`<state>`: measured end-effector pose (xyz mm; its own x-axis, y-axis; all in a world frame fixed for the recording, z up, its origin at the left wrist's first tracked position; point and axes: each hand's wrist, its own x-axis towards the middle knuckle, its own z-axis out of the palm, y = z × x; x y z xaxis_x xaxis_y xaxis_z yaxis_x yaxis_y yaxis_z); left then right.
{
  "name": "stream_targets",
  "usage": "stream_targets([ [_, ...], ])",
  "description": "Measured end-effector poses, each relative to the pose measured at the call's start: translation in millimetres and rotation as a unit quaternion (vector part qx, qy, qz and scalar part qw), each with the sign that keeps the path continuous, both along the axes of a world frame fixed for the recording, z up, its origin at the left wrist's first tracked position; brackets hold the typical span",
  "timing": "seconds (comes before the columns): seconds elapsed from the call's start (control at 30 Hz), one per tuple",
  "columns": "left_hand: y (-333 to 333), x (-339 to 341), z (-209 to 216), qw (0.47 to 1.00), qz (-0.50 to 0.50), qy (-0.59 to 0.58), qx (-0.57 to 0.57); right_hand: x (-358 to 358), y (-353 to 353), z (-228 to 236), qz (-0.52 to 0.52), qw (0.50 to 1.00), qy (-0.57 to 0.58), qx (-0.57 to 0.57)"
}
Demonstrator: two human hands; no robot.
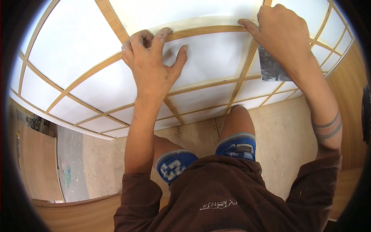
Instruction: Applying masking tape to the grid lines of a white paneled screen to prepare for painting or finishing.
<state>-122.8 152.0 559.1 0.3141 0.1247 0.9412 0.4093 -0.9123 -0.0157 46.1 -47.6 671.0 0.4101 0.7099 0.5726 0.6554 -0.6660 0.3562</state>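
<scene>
A large wooden lattice (116, 60) with white panels (210, 58) spans the upper view. Along the upper edge of one curved bar (208, 29) runs a pale strip that looks like masking tape (201, 21). My left hand (152, 63) rests its bent fingertips on that bar near the strip's left end; its thumb stands apart over a panel, and nothing is in its grip. At the strip's right end lies the thumb of my right hand (284, 33), its other fingers curled. A flat, smeared grey metal scraper blade (272, 67) juts out below this hand; its handle is hidden.
Below the lattice is a light plywood floor (280, 135), with my knees close to the lower bars. A wood-faced panel (349, 85) rises at the right. At the left are a brown board (38, 154) and a grey stained strip of floor (71, 162).
</scene>
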Motion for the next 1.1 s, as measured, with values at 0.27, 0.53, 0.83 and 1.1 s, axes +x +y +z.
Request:
stream_targets([
  [0.27,-10.8,-3.3,3.0,0.998,0.005,0.048,-0.03,21.0,-9.4,-14.7,0.114,0.983,-0.113,0.09],
  [0.53,-19.4,2.7,-0.3,0.997,0.026,0.075,-0.016,19.8,-15.4,-14.6,0.129,0.979,-0.121,0.098],
  [0.83,-17.3,1.1,2.2,0.998,0.002,0.059,-0.037,2.3,-19.6,-7.8,0.104,0.985,-0.082,0.113],
  [1.1,-19.9,1.5,4.6,0.996,0.029,0.073,-0.035,11.2,-6.5,-10.7,0.119,0.979,-0.138,0.094],
])
